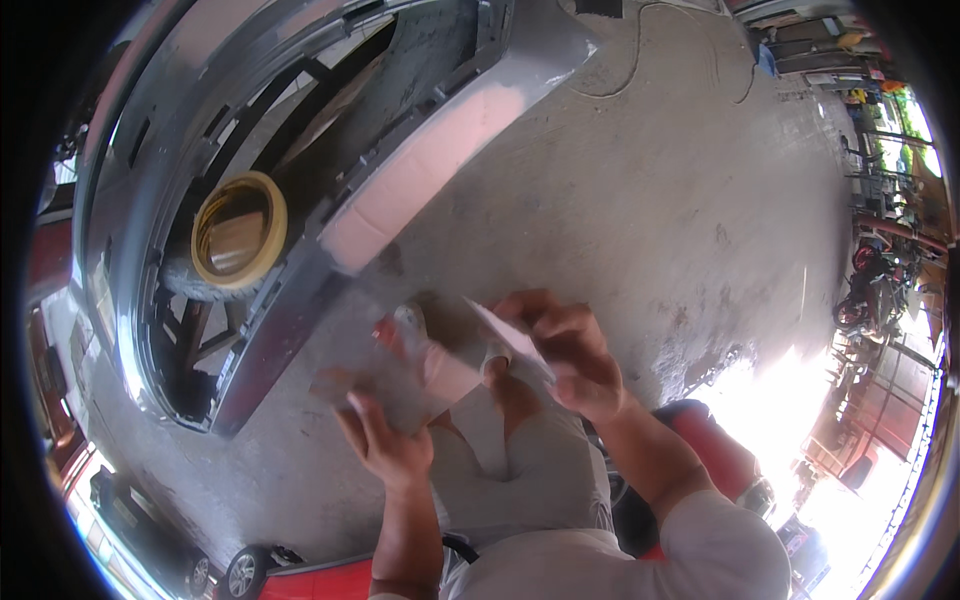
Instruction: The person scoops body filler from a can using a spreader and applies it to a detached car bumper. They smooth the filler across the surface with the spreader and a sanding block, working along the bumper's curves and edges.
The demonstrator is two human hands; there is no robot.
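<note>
My left hand [385, 437] is closed on the near edge of a flat greyish sheet [390, 375], smeared by motion. A pink area [448, 374] and a small red spot [387, 333] show at its far side; I cannot make out exactly what they are. My right hand [575, 350] pinches a thin, pale, straight-edged flat piece [508, 338], tilted toward the left. Ahead and to the left of both hands is a grey car bumper [275, 335] with a smooth pink filler patch [425, 170] along its edge. Neither hand touches the bumper.
A roll of yellowish masking tape [272, 250] rests on the bumper. Concrete floor [640, 190] spreads ahead and right. A red car [320, 580] is at the lower left, a red and black object [715, 445] by my right arm. Clutter and a motorcycle [868, 285] line the right side.
</note>
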